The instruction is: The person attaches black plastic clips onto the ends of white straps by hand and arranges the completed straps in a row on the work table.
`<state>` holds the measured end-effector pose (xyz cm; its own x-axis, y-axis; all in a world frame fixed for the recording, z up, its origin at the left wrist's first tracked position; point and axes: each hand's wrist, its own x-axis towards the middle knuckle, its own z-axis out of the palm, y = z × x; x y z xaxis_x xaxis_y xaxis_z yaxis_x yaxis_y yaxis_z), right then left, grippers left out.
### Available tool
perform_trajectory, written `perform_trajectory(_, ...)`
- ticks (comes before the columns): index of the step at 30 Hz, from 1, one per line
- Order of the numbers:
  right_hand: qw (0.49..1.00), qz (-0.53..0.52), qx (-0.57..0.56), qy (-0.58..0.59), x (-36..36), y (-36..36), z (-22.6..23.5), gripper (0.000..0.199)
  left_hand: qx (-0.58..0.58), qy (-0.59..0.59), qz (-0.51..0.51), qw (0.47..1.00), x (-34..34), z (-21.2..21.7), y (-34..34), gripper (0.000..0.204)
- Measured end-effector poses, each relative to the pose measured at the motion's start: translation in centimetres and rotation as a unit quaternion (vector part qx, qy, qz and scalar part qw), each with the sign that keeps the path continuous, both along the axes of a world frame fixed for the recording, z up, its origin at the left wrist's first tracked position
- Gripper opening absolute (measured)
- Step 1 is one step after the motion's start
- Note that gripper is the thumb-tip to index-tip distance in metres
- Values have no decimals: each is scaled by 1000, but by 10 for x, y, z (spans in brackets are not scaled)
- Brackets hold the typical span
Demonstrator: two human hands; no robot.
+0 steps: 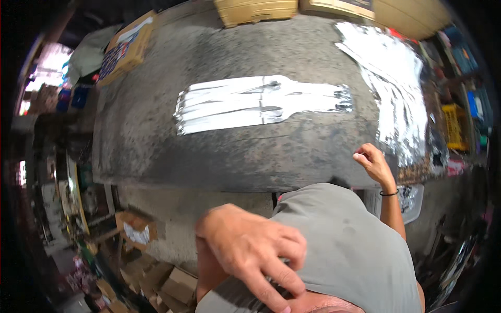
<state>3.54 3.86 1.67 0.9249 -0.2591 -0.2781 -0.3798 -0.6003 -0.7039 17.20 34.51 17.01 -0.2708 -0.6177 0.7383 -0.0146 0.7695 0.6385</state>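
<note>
My left hand (254, 247) is raised in front of my chest. Its fingers are bent and spread, with the tips touching the collar of my grey shirt (347, 235) and the skin beside it. Over the table's near right part, my right hand (372, 160) is curled closed, and I see nothing in it. A flat bundle of shiny silver-white strips (224, 107) lies across the middle of the table, with dark bands crossing it; its right part is narrower. To the right, close to my right hand, spreads a larger heap of similar shiny strips (399, 88).
The dark, worn table (156, 151) has cardboard boxes (255, 11) along its far edge and a printed carton (127, 49) at the far left. Beneath the near right edge sits a pale plastic tub (414, 203). Cardboard boxes (177, 286) lie on the floor at lower left.
</note>
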Motion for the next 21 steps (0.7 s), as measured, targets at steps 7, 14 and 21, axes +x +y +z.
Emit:
perform_trajectory(7,995,-93,17,12,-77,-22,-2,24,-5,-147,84,986,-29,23,-24,3)
perform_trajectory(14,994,-89,61,27,-125,-30,4,23,17,246,359,900,-109,6,-81,38)
perform_trajectory(21,996,-41,74,14,-177,-96,-26,22,125,320,30,939,-166,-7,-169,21)
